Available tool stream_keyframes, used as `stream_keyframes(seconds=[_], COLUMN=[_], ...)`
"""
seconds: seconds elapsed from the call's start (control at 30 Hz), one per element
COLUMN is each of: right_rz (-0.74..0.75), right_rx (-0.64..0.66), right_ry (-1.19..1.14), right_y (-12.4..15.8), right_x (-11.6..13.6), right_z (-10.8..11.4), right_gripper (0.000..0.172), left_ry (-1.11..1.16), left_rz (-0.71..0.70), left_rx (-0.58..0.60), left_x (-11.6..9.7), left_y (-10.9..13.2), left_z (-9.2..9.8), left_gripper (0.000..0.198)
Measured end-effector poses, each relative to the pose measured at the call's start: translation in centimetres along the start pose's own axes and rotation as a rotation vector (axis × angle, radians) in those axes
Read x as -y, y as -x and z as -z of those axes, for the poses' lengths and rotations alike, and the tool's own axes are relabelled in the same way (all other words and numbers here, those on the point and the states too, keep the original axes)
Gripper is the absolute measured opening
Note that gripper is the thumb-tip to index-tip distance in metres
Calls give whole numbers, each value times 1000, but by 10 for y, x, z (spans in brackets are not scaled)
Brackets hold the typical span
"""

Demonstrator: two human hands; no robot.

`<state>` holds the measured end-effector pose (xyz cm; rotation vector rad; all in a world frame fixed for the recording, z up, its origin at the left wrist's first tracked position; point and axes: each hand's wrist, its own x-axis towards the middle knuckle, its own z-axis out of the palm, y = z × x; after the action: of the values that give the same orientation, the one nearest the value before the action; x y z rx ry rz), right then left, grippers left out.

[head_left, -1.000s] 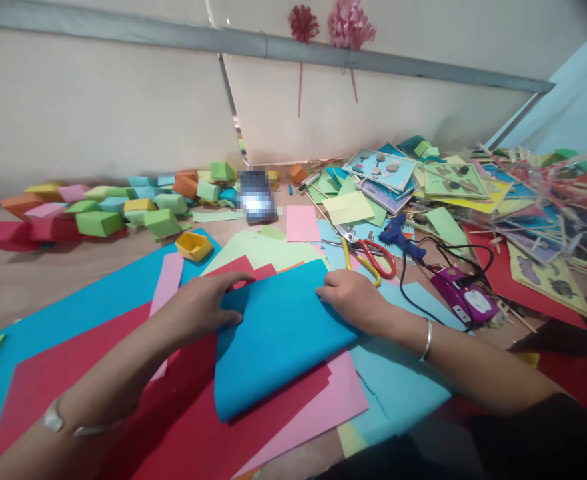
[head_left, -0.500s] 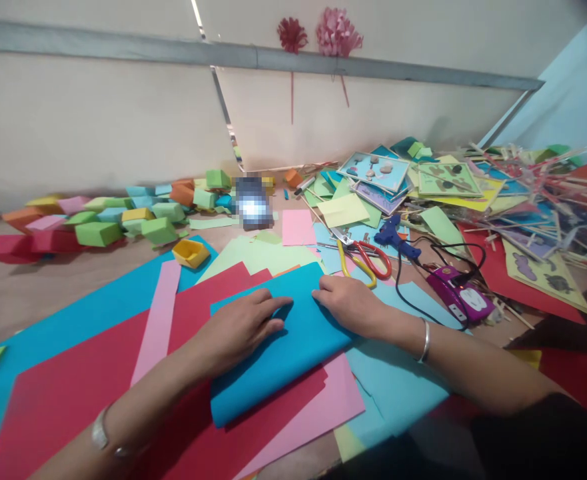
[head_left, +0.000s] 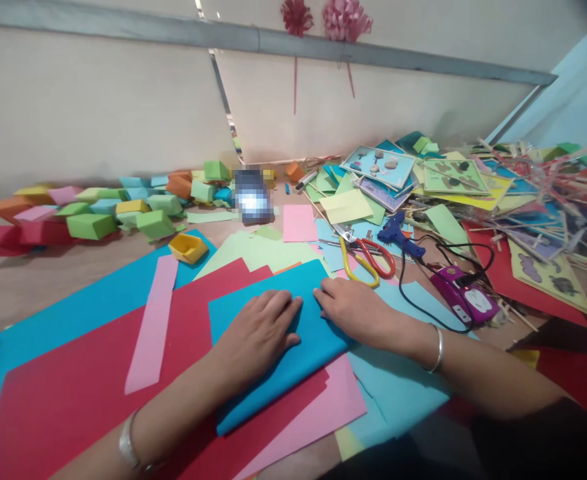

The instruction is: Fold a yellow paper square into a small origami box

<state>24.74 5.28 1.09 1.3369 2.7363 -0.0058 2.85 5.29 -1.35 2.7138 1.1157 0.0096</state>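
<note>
A folded blue sheet [head_left: 300, 360] lies over red paper [head_left: 88, 363] and pink paper [head_left: 318, 417], its rounded fold toward me. My left hand [head_left: 263, 330] rests palm down on the middle of the blue sheet, fingers slightly spread and nothing gripped. At the sheet's right edge, my right hand [head_left: 350, 307] presses down with its fingers curled together; what its fingertips hold, if anything, is hidden. A pink strip [head_left: 153, 327] lies on the red paper to the left.
Scissors [head_left: 366, 260], a blue glue gun [head_left: 398, 233] and a purple power box [head_left: 466, 293] lie to the right. Paper boxes [head_left: 93, 227] line the back left, with a yellow one [head_left: 188, 249] nearer. A blurred device [head_left: 253, 197] stands at the back.
My left hand has slid forward and right on the blue sheet, and the near fold looks flatter. My right hand stays at the right edge. The view has shifted slightly.
</note>
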Motion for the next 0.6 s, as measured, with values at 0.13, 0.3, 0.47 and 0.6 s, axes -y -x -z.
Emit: stream_keyframes(seconds=[0.13,0.3,0.47,0.6], right_rz=[7,17,52,30], right_rx=[10,32,277,472], right_ry=[-9,-67,-139,-100], right_y=[-1,5,9,8], right_x=[-2,-9,-14,-18], right_z=[-3,2,26,40], right_gripper=[10,17,20,22], left_ry=[108,150,64,4], left_rz=[-201,-275,-353,-394], left_rx=[34,29,-35,-90], left_x=[8,16,19,21], left_y=[0,3,4,4], left_z=[-5,-6,-12,-14], left_gripper=[50,76,73,66])
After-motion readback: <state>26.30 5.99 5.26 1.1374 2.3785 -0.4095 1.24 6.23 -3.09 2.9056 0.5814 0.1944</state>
